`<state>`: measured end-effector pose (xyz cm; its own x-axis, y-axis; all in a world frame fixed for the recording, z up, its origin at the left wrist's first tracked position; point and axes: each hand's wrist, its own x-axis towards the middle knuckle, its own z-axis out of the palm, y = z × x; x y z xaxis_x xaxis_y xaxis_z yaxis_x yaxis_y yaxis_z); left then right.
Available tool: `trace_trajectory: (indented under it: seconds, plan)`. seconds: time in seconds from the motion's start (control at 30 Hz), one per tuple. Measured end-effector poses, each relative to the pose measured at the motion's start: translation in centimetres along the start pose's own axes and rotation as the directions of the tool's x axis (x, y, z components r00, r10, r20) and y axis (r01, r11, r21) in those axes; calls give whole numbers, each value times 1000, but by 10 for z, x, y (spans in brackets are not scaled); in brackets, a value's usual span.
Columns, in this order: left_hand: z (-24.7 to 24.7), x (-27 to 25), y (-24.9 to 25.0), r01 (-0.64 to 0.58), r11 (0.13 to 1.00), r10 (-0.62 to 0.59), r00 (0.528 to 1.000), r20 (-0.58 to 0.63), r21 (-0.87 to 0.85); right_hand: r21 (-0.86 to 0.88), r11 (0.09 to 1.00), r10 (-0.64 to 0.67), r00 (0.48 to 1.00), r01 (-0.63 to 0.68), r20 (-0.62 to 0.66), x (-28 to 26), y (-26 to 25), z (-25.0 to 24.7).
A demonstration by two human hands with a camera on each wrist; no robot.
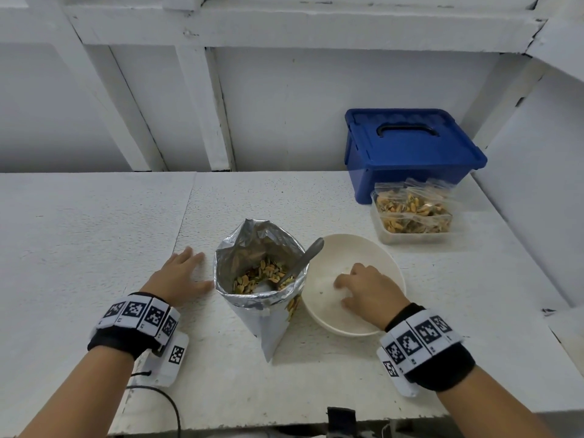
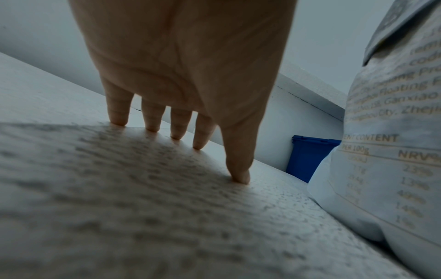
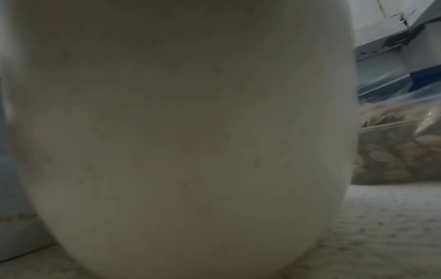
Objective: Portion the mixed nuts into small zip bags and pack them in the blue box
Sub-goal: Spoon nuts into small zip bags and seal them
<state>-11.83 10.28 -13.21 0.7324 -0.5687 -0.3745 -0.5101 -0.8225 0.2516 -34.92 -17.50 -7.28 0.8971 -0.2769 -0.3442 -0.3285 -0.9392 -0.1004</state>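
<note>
Left hand [image 1: 181, 273]: fingers [image 2: 152, 120] spread flat on the surface [image 1: 79, 248], holding nothing
Right hand [image 1: 369, 292]: fingers loosely curled inside the white bowl [image 1: 354, 248]; hold unclear
Nut bag [image 1: 259, 279]: upright between hands, spoon [image 1: 303, 260] inside
Blue box [image 1: 410, 147]: lidded, far right

White rough-textured tabletop [image 1: 94, 222], seam line running front to back left of centre. White painted wall with vertical and slanted wooden beams [image 1: 202, 105] behind it, paint chipped at the joints. Thin black cable [image 1: 172, 406] looping at the table's front edge, small black clip-like object [image 1: 341, 418] on that edge further right, too cropped to identify.
</note>
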Motion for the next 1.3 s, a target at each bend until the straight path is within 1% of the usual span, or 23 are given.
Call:
trace_trajectory:
  seconds: [0.07,0.1,0.17,0.23,0.3,0.33,0.4,0.47,0.5,0.57,0.63,0.67,0.7,0.73,0.77,0.83,0.93,1.0,1.07,1.13,1.23,1.27,1.3]
  plan:
    - [-4,-6,7,36,999,-35,999,21,-34,16,1000,-8,999,9,-39,2,1,1]
    - [-6,-8,10,47,998,-47,999,9,-38,34,999,-11,999,13,-51,2,3,1]
    - [-7,-10,14,37,998,-38,999,-7,-44,86,996,-5,997,12,-82,2,6,1]
    - [-9,-13,16,81,995,-80,997,18,-61,142,990,12,992,6,-127,-1,9,-4]
    - [-10,-15,18,56,995,-56,998,7,-87,222,975,27,982,15,-185,-6,10,-15]
    - [-11,-16,17,27,995,-28,999,-15,-100,266,964,37,976,23,-217,-10,11,-23]
    - [-16,-21,18,34,989,-39,999,-35,-146,317,948,50,959,43,-278,-20,14,-40]
    - [-25,-28,24,6,986,-25,994,-110,-166,338,938,48,943,71,-331,-32,16,-60]
    - [-32,-31,29,-22,985,-6,986,-165,-168,353,931,46,929,93,-366,-38,16,-70]
    - [-52,-42,44,-115,978,61,954,-293,-173,388,907,43,882,162,-468,-49,13,-92]
    - [-74,-57,63,-213,959,117,900,-420,-188,404,877,32,807,260,-589,-58,6,-109]
    - [-85,-63,72,-269,943,147,862,-485,-193,411,858,25,774,308,-633,-60,1,-115]
    - [-94,-71,81,-326,925,177,824,-538,-194,425,835,20,752,350,-659,-61,-5,-120]
    - [-101,-77,90,-381,903,203,786,-584,-198,444,810,13,745,383,-667,-60,-12,-123]
    - [-107,-83,98,-421,880,215,764,-608,-218,466,786,-1,755,406,-656,-59,-19,-126]
    - [-116,-92,112,-511,822,261,730,-632,-252,491,759,-64,800,427,-597,-53,-34,-129]
    - [-122,-102,128,-614,731,346,710,-613,-299,506,739,-191,859,444,-475,-44,-52,-131]
    - [-123,-106,135,-648,680,385,713,-586,-342,504,729,-261,869,464,-421,-42,-60,-132]
    - [-124,-107,140,-676,653,417,697,-583,-342,492,732,-295,870,471,-394,-39,-66,-132]
    - [-123,-108,141,-693,641,423,678,-601,-330,495,735,-295,876,463,-382,-37,-68,-132]
    - [-119,-105,138,-694,631,389,669,-633,-346,574,709,-188,894,410,-406,-32,-66,-130]
    - [-118,-105,137,-682,636,360,675,-644,-360,617,679,-153,899,397,-410,-31,-64,-129]
    - [-117,-104,135,-670,637,327,683,-653,-381,677,626,-126,907,387,-402,-30,-63,-129]
